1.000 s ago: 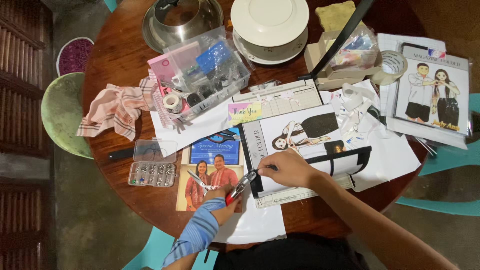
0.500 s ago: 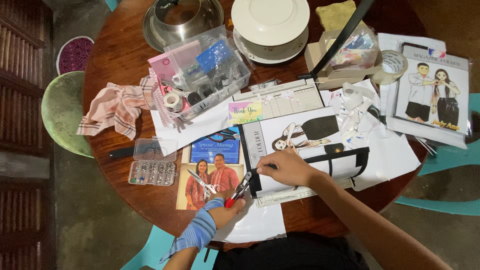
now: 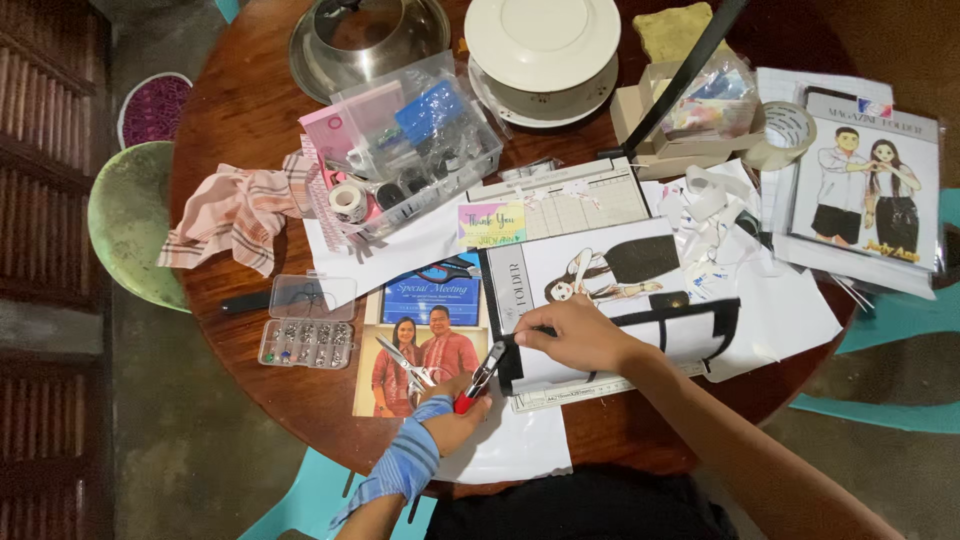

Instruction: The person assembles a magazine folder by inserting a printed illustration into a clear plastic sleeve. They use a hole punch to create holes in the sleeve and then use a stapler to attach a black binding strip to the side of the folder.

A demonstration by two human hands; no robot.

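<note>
Low in the frame's middle, the left hand point(image 3: 455, 420) grips red-handled scissors point(image 3: 480, 372), blades at the black edge of the printed sheet point(image 3: 610, 300). The right hand point(image 3: 580, 335) presses the sheet flat on the tabletop point(image 3: 240, 110). Most of the black border looks uncut.

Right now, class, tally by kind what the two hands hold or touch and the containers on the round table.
Hands: 2, left hand and right hand
Red-handled cutter: 1
White-and-black paper folder: 1
Clear plastic boxes: 2, large supply box and small bead organiser
Metal bowl: 1
Total: 7
</note>
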